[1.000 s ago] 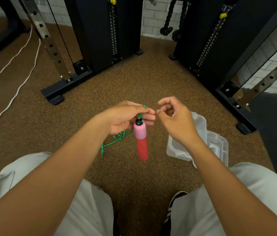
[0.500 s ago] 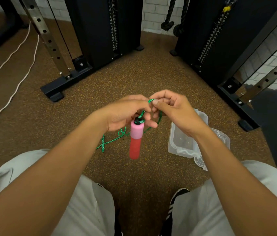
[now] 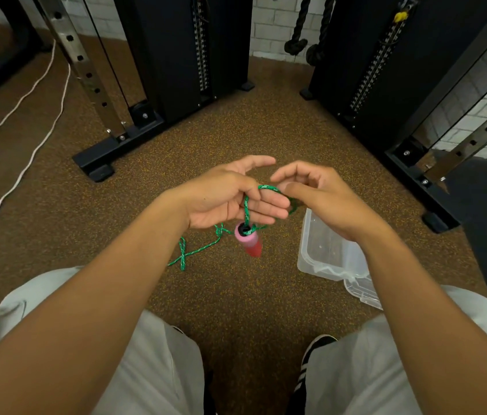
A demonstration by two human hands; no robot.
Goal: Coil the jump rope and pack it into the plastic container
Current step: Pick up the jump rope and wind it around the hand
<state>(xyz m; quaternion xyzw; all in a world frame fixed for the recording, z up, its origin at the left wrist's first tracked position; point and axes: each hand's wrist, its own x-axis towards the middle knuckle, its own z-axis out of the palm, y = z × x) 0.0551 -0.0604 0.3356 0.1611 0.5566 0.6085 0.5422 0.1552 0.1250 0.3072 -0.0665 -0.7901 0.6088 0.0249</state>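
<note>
Opened now, left hand (image 3: 224, 199) wears jump rope (image 3: 248, 211) looped over fingers.

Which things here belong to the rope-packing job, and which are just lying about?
Part of the job:
- green rope, looped over the left hand
- pink and red handle hanging from it
- right hand at the loop
- clear plastic container and its lid on the floor

Just lying about:
- white cable
- black machine frames
- hanging black ropes

Black weight machines (image 3: 188, 55), white cord (image 3: 26, 97) and perhaps battle ropes (image 3: 299, 34) on brown flooring (image 3: 236, 130).
</note>
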